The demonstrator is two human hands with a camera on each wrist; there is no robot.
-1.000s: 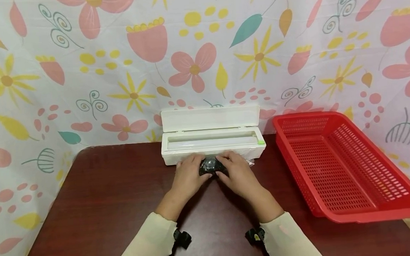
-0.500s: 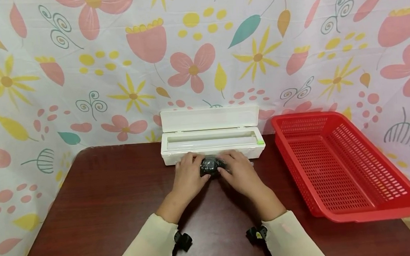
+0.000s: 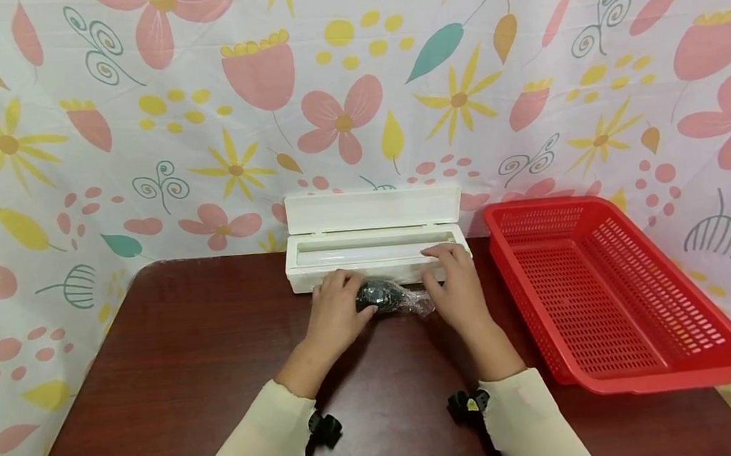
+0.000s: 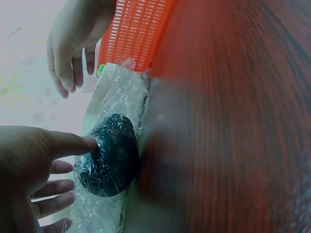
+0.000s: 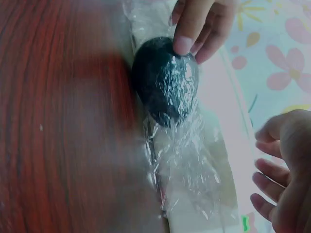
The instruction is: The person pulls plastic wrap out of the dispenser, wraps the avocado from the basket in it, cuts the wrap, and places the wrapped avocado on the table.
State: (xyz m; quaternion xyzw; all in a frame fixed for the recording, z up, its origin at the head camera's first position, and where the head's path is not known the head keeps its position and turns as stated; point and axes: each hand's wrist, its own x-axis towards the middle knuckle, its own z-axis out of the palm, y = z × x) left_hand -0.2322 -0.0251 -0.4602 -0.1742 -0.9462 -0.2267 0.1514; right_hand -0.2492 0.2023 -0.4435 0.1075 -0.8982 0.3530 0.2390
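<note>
Black oval (image 3: 377, 296): long axis crosswise, tapering right.

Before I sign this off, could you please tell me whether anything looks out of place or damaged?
Nothing looks spilled or broken. The one untidy spot is the plastic film: it sticks out crumpled past the dark object toward the right hand, not smoothed flat.

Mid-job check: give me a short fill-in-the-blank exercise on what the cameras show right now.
1. The hand touching the dark wrapped object is the person's ____ one.
2. The white box has its lid standing ____.
3. The perforated basket is coloured ____.

Missing words: left; open; red.
</note>
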